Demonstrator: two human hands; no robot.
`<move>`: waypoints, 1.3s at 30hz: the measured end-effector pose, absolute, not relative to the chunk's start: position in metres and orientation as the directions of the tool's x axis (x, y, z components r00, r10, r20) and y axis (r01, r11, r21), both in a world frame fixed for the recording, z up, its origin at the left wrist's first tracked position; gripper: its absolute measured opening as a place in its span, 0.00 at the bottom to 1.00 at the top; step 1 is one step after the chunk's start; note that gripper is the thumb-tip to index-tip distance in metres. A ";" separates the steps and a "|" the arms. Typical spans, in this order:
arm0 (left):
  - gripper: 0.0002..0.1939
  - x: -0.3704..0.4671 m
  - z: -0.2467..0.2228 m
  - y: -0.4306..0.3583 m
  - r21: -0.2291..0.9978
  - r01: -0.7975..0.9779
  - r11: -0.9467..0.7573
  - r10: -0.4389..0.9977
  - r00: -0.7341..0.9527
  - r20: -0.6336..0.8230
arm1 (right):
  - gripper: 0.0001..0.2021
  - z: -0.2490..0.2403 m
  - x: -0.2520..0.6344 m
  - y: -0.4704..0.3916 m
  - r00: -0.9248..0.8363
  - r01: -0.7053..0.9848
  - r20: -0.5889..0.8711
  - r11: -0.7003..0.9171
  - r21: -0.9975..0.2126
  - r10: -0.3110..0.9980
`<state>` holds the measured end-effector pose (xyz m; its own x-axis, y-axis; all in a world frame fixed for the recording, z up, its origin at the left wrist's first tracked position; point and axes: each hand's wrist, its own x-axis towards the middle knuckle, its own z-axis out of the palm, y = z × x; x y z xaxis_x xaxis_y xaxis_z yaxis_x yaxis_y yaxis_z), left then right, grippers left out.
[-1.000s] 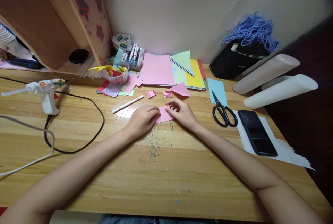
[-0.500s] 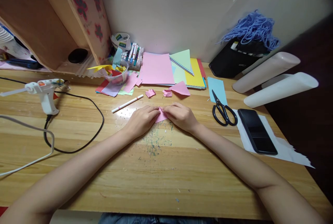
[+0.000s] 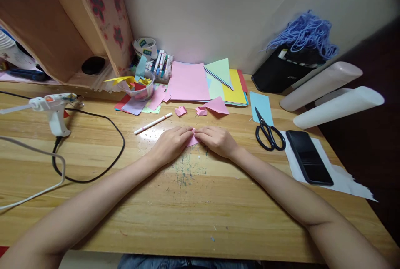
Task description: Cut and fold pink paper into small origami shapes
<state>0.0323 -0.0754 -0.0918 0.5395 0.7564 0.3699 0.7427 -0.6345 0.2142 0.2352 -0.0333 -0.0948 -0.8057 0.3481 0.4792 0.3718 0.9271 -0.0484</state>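
A small folded piece of pink paper [image 3: 193, 140] lies on the wooden table between my two hands. My left hand [image 3: 173, 144] presses its left side, fingers closed together. From the other side, my right hand [image 3: 218, 140] has its fingertips on the paper, close to the left ones. Fingers cover much of the piece; its lower point and a bit of the top edge show. Just beyond sit two small folded pink paper pieces, one on the left [image 3: 181, 111] and one on the right [image 3: 201, 111]. A pink paper triangle [image 3: 217, 105] lies beside them.
A white marker [image 3: 153, 123] lies left of my hands. Further left is a glue gun [image 3: 55, 112] with its looping cord. To the right are black scissors [image 3: 268, 133] and a phone [image 3: 309, 157]. Coloured paper sheets [image 3: 190, 81] and a plastic bowl [image 3: 145, 94] stand behind.
My right fingers have shifted slightly over the pink paper and lie flatter, covering more of it. My left hand stays nearly in place.
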 end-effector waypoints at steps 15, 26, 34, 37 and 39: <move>0.08 0.034 -0.088 -0.076 0.125 0.770 -0.626 0.771 0.588 0.244 | 0.08 -0.095 0.232 -0.032 -0.746 0.357 0.504 0.900 -0.250 0.436; 0.07 0.034 -0.086 -0.075 0.157 0.764 -0.626 0.774 0.584 0.243 | 0.09 -0.098 0.234 -0.028 -0.749 0.339 0.495 0.897 -0.284 0.440; 0.07 0.036 -0.085 -0.076 0.175 0.764 -0.621 0.780 0.580 0.236 | 0.11 -0.097 0.236 -0.025 -0.797 0.341 0.455 0.918 -0.204 0.397; 0.07 0.036 -0.086 -0.075 0.173 0.769 -0.615 0.785 0.578 0.221 | 0.11 -0.098 0.237 -0.024 -0.809 0.338 0.443 0.922 -0.186 0.386; 0.07 0.036 -0.086 -0.075 0.172 0.769 -0.616 0.785 0.581 0.216 | 0.11 -0.098 0.237 -0.024 -0.817 0.338 0.433 0.925 -0.176 0.381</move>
<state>0.0358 -0.0748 -0.0860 0.5808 0.7849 0.2158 0.7687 -0.6161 0.1718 0.2369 -0.0241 -0.0982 -0.8168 0.3811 0.4332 0.3380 0.9245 -0.1760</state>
